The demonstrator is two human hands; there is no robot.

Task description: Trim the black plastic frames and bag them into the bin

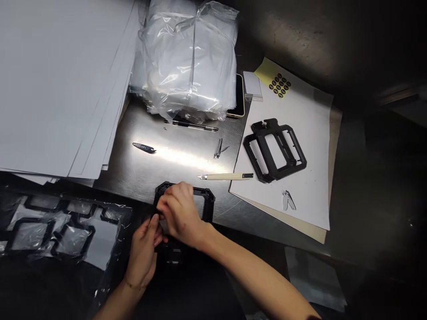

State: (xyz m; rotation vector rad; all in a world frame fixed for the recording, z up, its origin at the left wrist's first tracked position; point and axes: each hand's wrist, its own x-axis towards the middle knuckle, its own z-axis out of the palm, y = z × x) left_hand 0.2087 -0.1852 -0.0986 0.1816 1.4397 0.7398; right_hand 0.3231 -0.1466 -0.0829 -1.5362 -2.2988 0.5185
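A black plastic frame (209, 202) with cut corners lies at the table's front edge, partly hidden by my hands. My left hand (143, 244) grips its left side, thumb and fingers closed round the edge. Over the frame's left part, my right hand (182, 213) is closed with its fingers bent; whatever is in them is hidden. Just beyond the hands rests a cream-handled craft knife (225, 176). Two more black frames (276, 149) sit overlapped on the white paper (310, 186) to the right.
Plastic-wrapped bundle (190, 58) stands at the back, a phone (239, 95) beside it. A pen (193, 126) and nail clippers (218, 149) lie on the metal table (180, 164). Large paper sheets (56, 80) fill the left; bagged frames (63, 231) lie below them.
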